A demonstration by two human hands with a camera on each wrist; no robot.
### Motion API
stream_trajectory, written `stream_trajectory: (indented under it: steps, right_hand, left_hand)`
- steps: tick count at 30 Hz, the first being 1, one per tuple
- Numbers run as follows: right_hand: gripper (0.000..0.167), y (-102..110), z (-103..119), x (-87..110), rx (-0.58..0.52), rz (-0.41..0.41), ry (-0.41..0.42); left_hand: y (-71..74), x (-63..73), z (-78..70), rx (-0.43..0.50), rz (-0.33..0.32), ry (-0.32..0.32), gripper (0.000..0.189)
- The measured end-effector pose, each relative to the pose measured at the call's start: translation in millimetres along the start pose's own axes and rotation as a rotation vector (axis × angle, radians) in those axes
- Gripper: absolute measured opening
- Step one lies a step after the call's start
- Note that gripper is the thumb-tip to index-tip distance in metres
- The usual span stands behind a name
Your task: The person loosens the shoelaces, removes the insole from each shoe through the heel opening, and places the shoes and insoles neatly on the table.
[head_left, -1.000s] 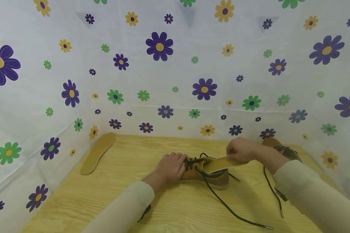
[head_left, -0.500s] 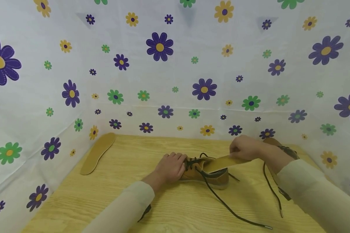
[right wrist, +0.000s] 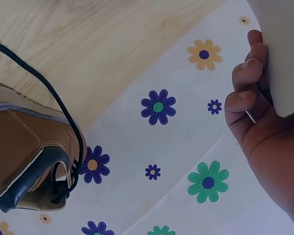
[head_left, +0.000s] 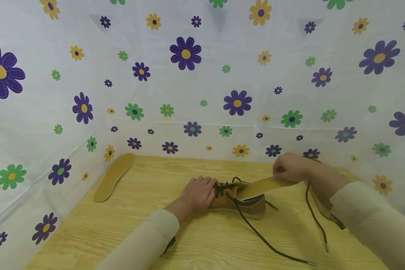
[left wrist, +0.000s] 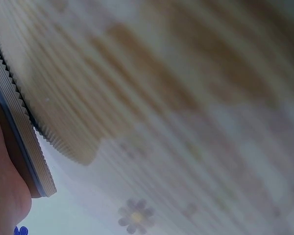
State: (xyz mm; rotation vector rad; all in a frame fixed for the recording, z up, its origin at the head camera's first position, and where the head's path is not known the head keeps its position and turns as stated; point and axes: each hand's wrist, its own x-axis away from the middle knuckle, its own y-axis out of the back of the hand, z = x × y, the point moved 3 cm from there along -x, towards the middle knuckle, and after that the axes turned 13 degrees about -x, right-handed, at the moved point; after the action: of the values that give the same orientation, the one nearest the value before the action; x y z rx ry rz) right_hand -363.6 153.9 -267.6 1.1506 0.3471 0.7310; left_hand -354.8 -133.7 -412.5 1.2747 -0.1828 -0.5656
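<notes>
A brown lace-up shoe [head_left: 253, 210] with dark laces lies on the table, its toe to the left. My left hand [head_left: 197, 193] grips it over the toe; the left wrist view shows that hand [left wrist: 7, 181] beside the ridged sole edge [left wrist: 22, 117]. A tan insole [head_left: 266, 186] slants up out of the shoe's opening, one end still inside the shoe. With fingers curled round its upper end, my right hand [head_left: 291, 168] holds the insole. In the right wrist view, the pale underside of the insole [right wrist: 284, 54] lies along the right hand's fingers.
Another tan insole [head_left: 114, 178] lies at the table's left edge. Beyond my right forearm is a second brown shoe [right wrist: 27, 137], partly hidden in the head view. A long lace [head_left: 273, 245] trails towards me. Flower-printed sheeting [head_left: 202, 75] walls the table.
My right hand has moved right and slightly up, drawing the insole further out of the shoe. My left hand and the shoe have stayed put.
</notes>
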Motion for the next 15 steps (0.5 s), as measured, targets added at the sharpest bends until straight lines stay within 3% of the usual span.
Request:
stream_trajectory:
  steps: [15]
  right_hand:
    - [0.015,19,-13,22.8,0.021,-0.046,-0.009]
  left_hand:
    - [0.9,-0.7,-0.2,-0.012,-0.005,-0.008,0.049]
